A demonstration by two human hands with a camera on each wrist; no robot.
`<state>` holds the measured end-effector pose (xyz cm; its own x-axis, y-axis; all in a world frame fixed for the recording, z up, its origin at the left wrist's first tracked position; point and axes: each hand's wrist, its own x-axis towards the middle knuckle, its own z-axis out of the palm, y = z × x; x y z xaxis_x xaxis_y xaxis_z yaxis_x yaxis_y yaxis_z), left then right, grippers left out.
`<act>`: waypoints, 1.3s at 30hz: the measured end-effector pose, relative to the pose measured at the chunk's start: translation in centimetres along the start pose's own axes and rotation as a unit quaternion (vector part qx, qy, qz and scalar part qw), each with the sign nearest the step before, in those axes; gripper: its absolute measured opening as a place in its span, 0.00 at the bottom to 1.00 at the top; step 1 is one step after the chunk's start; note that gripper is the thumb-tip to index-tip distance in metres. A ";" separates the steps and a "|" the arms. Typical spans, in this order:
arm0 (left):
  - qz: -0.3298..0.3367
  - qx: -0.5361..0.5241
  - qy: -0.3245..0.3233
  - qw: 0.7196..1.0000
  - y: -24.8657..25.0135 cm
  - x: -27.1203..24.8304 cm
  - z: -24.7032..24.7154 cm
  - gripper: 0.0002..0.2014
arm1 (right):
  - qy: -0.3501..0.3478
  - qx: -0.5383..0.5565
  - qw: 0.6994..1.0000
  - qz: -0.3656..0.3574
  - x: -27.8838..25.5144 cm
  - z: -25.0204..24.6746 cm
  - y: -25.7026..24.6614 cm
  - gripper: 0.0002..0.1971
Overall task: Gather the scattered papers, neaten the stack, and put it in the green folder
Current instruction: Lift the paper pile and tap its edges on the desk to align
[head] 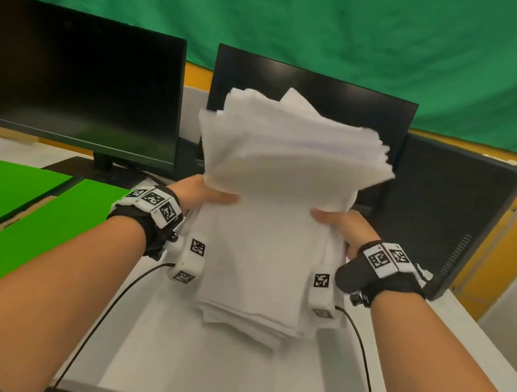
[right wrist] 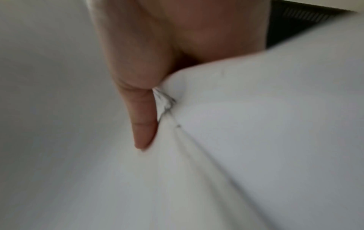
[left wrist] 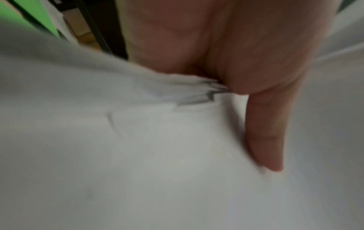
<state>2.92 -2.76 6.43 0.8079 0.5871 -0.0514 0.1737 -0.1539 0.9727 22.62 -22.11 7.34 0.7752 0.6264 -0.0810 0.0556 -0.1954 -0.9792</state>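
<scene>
- The paper stack (head: pixel 272 231) stands at the desk (head: pixel 223 375) centre, between the left hand (head: pixel 198 195) and right hand (head: pixel 343 225).
- The folder (head: pixel 11 226) lies open on the desk, left of the stack.
- Three monitors (head: pixel 76 81) stand behind.

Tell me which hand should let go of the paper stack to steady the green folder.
Left, probably. The green folder lies open on the desk beside the left hand; the right hand is on the stack's far side and would have to cross it.
</scene>
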 end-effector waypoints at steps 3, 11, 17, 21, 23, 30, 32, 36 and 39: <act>-0.003 -0.067 -0.026 0.997 0.1 -0.5 -0.3 0.26 | -0.045 0.059 0.997 0.037 -0.6 -0.6 0.3 0.28; 0.080 -0.176 -0.139 0.971 0.1 -0.2 -0.8 0.47 | -0.181 0.283 0.941 -0.030 -1.2 -1.0 3.4 0.44; 0.072 -0.204 -0.179 0.960 -0.2 -0.5 -0.8 0.40 | -0.235 0.323 0.917 -0.008 -0.6 -0.4 5.8 0.39; 0.054 -0.220 -0.154 0.962 -1.3 -0.2 -1.3 0.42 | -0.229 0.295 0.927 -0.017 -1.2 -0.3 5.2 0.31; 0.055 -0.185 -0.116 0.974 -1.4 -0.2 -1.4 0.40 | -0.189 0.240 0.952 -0.028 -1.5 -0.2 4.3 0.24; 0.137 -0.183 0.088 0.970 0.8 0.1 -0.2 0.26 | -0.012 0.124 0.985 -0.115 -0.9 0.4 2.2 0.35; 0.174 -0.177 0.139 0.959 1.8 0.0 0.3 0.19 | 0.033 0.100 0.979 -0.173 -1.5 0.7 0.9 0.29; 0.250 -0.194 0.186 0.930 4.1 -0.3 0.7 0.13 | 0.087 0.057 0.957 -0.272 -2.4 0.9 -1.6 0.23; 0.253 -0.192 0.189 0.929 3.9 -0.6 0.7 0.14 | 0.080 0.040 0.957 -0.274 -2.5 1.0 -1.4 0.25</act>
<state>3.51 -4.20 10.07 0.4641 0.7646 0.4472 -0.4465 -0.2341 0.8636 19.93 -22.66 8.70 0.7296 0.4938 0.4731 0.4384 0.1932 -0.8778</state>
